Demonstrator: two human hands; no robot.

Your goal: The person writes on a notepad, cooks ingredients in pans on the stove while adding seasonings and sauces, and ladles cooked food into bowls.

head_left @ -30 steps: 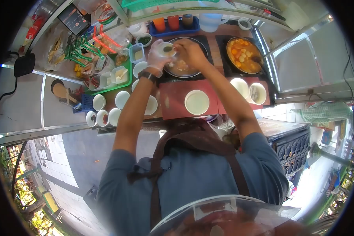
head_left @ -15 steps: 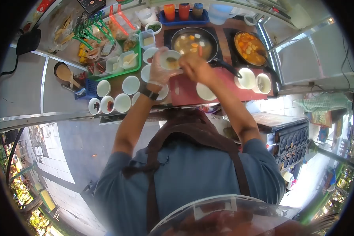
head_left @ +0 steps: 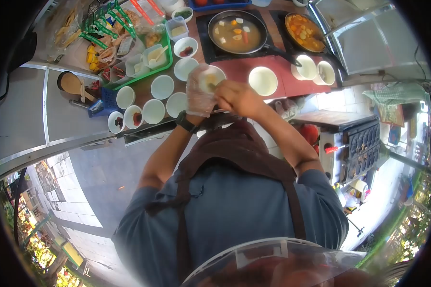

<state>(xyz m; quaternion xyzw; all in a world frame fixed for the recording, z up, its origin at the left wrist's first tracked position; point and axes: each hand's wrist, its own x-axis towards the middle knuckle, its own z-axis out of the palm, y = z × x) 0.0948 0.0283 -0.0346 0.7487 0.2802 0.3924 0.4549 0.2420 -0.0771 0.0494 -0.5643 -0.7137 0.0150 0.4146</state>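
My left hand [head_left: 199, 91], in a clear plastic glove, is wrapped round a white paper bowl [head_left: 220, 71] and tilts its mouth toward me. Something yellowish lies in the bowl. My right hand [head_left: 238, 97] is closed at the bowl's near rim, on a thin utensil that dips inside; the fingers mostly hide it. Just beyond the hands, a black frying pan [head_left: 239, 50] holds broth with white and orange pieces. More white bowls stand around my left hand, among them a pale one [head_left: 186, 69] and one with dark red paste [head_left: 186, 47]. To the right is another white bowl [head_left: 263, 81].
A red cutting board [head_left: 283, 76] lies under the bowls at right, where two more white bowls [head_left: 304, 68] stand. Behind is a pan of orange stew [head_left: 303, 32]. A green tray [head_left: 166, 67] with containers sits left. The frying pan's handle [head_left: 283, 54] points toward me.
Both hands and the bowl have come closer to my body, away from the frying pan. My view has shifted, so the counter sits higher. The right hand stays closed at the bowl.
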